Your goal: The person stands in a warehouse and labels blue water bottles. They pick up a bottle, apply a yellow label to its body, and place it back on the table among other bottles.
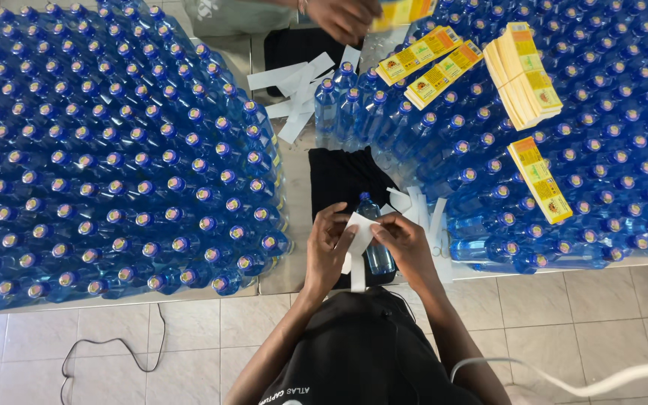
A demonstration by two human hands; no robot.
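Head view, left to right. Large block of capped blue bottles (pixel 114 150) packs the left surface (pixel 286 274) right up to its front edge; none of them shows a label from above. Narrow gap follows, with a black cloth (pixel 339 176) laid in it. On that cloth lies one blue bottle (pixel 376 247), cap pointing away from the person. Left hand (pixel 329 247) and right hand (pixel 406 244) meet over it, both grips pinching a white strip (pixel 358 234), apparently label backing, fingers pressed together on the paper. Loose white strips (pixel 418 206) pile just beside the right hand, more further back (pixel 294 90); judged spent backings, so a fair number look already done. Right block of bottles (pixel 601 150) carries stacks of yellow labels (pixel 523 75) on the caps, so plenty of stock left. Another person's hand (pixel 343 16) works at the far edge with yellow labels. Open room is tight: only the cloth strip between the two blocks; bottles stand close at both elbows. Tiled floor (pixel 564 315) near side, with a black cable (pixel 106 349) on it.
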